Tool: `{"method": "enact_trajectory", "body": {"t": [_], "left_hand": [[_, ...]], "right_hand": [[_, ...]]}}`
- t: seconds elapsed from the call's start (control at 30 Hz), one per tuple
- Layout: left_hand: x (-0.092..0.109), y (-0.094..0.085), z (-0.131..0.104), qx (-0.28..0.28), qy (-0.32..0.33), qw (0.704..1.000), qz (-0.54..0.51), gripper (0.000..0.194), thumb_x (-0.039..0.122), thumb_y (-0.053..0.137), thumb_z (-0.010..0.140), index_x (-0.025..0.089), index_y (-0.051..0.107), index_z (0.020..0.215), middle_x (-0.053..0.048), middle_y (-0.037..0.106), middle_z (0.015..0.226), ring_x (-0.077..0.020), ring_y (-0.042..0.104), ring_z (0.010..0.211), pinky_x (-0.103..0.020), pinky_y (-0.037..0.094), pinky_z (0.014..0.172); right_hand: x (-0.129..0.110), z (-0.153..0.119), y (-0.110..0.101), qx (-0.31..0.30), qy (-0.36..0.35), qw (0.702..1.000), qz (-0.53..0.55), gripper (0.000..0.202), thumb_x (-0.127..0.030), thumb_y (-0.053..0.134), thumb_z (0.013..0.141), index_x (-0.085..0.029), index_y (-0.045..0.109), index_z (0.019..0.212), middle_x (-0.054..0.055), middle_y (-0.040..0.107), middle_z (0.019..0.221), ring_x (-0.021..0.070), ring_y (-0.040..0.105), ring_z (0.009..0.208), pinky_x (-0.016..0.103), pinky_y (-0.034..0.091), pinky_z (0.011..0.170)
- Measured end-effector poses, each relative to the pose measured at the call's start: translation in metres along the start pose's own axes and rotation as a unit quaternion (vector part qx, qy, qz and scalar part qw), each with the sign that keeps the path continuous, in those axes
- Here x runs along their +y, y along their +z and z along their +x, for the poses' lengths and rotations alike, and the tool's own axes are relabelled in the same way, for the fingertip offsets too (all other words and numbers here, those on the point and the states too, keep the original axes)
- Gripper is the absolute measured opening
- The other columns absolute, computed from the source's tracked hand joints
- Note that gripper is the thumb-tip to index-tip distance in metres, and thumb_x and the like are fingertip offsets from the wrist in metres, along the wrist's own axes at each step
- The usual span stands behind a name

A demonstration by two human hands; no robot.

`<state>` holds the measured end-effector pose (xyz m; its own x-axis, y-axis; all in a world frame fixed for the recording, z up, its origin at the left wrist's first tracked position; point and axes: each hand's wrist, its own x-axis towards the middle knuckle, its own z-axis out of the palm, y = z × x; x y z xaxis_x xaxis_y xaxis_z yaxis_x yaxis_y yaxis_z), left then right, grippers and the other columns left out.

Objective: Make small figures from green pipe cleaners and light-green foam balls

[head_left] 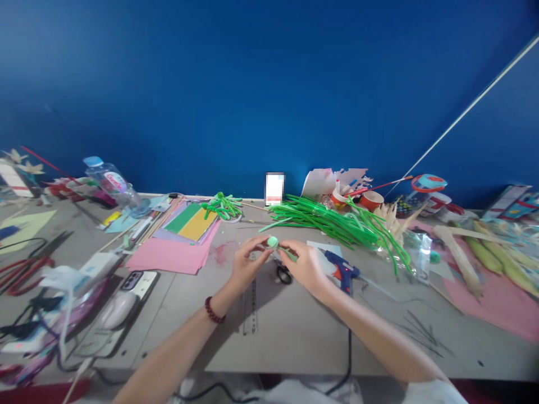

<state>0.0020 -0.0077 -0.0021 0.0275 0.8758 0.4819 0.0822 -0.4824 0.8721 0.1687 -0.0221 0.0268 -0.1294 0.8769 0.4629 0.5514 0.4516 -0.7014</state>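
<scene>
Blue wall [252,112] backs the table [295,331]. Between them, the left hand [249,260] and right hand [304,265] pinch a green piece [273,242] in narrow fingertip grips, neither clearly nearer, its long axis unclear.

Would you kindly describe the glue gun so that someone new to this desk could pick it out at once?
Below the blue wall, find the wide bundle of green strands. Just in front of it, right of the person's right hand, lies the glue gun. Its dark blue body with an orange patch sets it apart from the green strands and pale sheet beside it.
</scene>
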Motion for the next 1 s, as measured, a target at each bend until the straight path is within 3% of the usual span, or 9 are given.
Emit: {"method": "enact_trajectory", "body": {"t": [0.17,0.33,0.6,0.87,1.0], "left_hand": [[-0.002,0.0,-0.001,-0.01,0.021,1.0,0.017,0.031,0.028,0.067,0.078,0.023,0.067,0.109,-0.007,0.065,0.102,-0.0145,0.063,0.084,-0.027,0.054,0.073],[0.0,-0.004,0.004,-0.064,0.04,0.997,0.02,0.031,0.027,0.068,0.078,0.023,0.067,0.109,-0.007,0.061,0.1,-0.0147,0.06,0.087,-0.025,0.053,0.071],[-0.002,-0.01,0.012,-0.11,0.049,0.993,0.013,0.019,0.029,0.072,0.074,0.019,0.07,0.09,-0.007,0.068,0.089,-0.0172,0.062,0.087,-0.026,0.051,0.068],[-0.007,-0.005,0.007,-0.096,-0.008,0.995,-0.023,0.039,0.03,0.071,0.074,0.02,0.063,0.11,-0.008,0.066,0.104,-0.0128,0.063,0.074,-0.027,0.055,0.068],[-0.008,-0.006,0.006,-0.071,-0.01,0.997,-0.026,0.034,0.028,0.071,0.074,0.02,0.063,0.107,-0.007,0.066,0.101,-0.012,0.062,0.073,-0.026,0.055,0.069]], "right_hand": [[0.001,-0.001,0.001,0.003,-0.011,1.0,-0.013,0.014,-0.021,0.058,0.08,-0.02,0.07,0.087,0.006,0.073,0.085,0.0208,0.067,0.075,0.03,0.052,0.071],[0.003,-0.001,-0.001,-0.018,-0.029,0.999,-0.015,0.016,-0.021,0.056,0.083,-0.022,0.071,0.088,0.006,0.073,0.087,0.021,0.067,0.078,0.03,0.051,0.072],[0.0,-0.001,-0.003,-0.054,-0.025,0.998,-0.022,0.018,-0.02,0.055,0.085,-0.025,0.071,0.091,0.004,0.072,0.089,0.0201,0.066,0.08,0.03,0.05,0.074],[-0.003,0.001,-0.004,-0.033,0.017,0.999,0.001,0.011,-0.024,0.058,0.081,-0.021,0.068,0.085,0.005,0.071,0.082,0.0194,0.066,0.074,0.029,0.05,0.07],[-0.006,0.0,-0.005,-0.052,0.07,0.996,0.021,0.012,-0.028,0.058,0.081,-0.019,0.066,0.084,0.004,0.068,0.076,0.0169,0.063,0.064,0.026,0.049,0.057]]}}
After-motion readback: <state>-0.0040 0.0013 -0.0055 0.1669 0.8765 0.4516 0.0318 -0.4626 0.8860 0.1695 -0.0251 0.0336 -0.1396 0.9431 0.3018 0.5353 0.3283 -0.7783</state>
